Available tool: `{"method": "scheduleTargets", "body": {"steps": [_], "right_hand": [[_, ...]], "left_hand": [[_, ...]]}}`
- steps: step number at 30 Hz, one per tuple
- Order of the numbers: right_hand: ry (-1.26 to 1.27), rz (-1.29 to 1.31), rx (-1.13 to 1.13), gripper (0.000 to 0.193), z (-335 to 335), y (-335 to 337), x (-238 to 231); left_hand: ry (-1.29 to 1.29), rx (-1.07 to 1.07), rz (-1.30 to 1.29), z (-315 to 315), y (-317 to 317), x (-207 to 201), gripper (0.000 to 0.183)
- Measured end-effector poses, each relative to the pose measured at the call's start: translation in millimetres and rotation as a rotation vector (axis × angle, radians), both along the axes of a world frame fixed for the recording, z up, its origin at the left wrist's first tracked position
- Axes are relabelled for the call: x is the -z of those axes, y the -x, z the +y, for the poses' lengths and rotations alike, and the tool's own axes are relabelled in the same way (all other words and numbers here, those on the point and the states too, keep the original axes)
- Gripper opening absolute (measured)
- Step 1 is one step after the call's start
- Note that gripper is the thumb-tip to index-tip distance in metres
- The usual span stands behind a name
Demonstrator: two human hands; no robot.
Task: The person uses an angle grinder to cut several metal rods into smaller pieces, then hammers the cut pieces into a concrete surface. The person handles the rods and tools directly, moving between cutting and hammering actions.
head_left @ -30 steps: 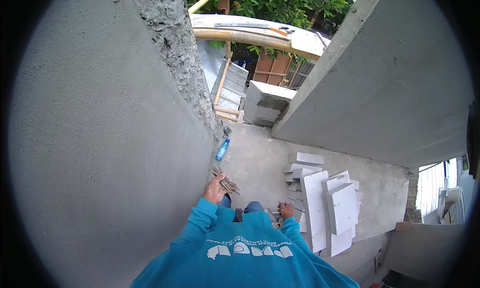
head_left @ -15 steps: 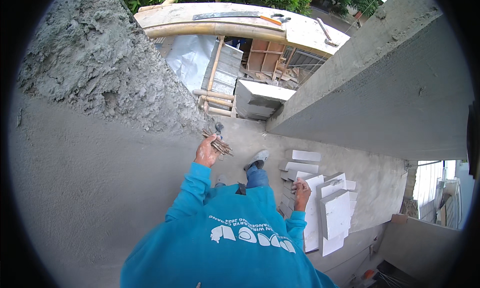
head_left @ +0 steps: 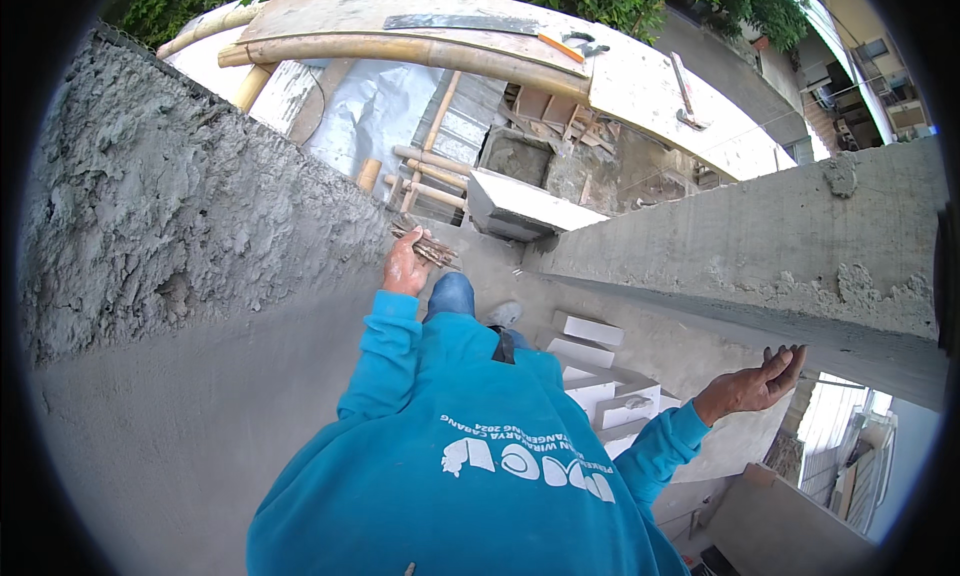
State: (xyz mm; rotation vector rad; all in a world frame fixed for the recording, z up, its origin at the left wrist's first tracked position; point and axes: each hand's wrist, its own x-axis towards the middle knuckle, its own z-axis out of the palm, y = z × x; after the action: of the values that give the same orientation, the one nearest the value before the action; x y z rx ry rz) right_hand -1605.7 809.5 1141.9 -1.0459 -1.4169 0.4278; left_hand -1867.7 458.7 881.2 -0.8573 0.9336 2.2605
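My left hand [head_left: 404, 268] is raised beside the grey plastered wall [head_left: 190, 306] and grips a mortar-caked trowel [head_left: 428, 247], its blade pointing right. My right hand [head_left: 752, 384] is held out to the right, palm up, fingers spread, holding nothing, just below the concrete beam [head_left: 760, 266]. My teal long-sleeved shirt [head_left: 470, 456] fills the lower middle. Below me one shoe [head_left: 503, 315] and a jeans leg show.
Rough wet mortar covers the wall's top edge [head_left: 170, 196]. White blocks [head_left: 588, 330] lie stacked on the floor below. Bamboo poles [head_left: 400, 50] and a board with a saw [head_left: 470, 23] span the top. A white block [head_left: 520, 208] sits beyond the wall.
The view has risen toward the wall's top. My left hand stays up with the trowel. My right hand has swung from low near the blocks out to the right, palm open.
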Motion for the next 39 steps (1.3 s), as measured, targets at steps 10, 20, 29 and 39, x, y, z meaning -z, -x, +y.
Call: {"method": "scheduleTargets", "body": {"steps": [10, 20, 29, 39], "right_hand": [[-0.162, 0.274, 0.076, 0.065, -55, 92, -43], [-0.455, -0.194, 0.398, 0.063, -46, 44, 45], [-0.552, -0.490, 0.545, 0.064, -61, 49, 36], [-0.530, -0.444, 0.603, 0.064, -69, 57, 31]], "left_hand": [[0.061, 0.585, 0.229, 159, 101, -5, 0.017], [0.343, 1.052, 0.624, 366, 202, -21, 0.027], [1.057, 1.424, 1.271, 516, 244, -60, 0.036], [1.227, 1.375, 1.379, 525, 259, -24, 0.046]]}}
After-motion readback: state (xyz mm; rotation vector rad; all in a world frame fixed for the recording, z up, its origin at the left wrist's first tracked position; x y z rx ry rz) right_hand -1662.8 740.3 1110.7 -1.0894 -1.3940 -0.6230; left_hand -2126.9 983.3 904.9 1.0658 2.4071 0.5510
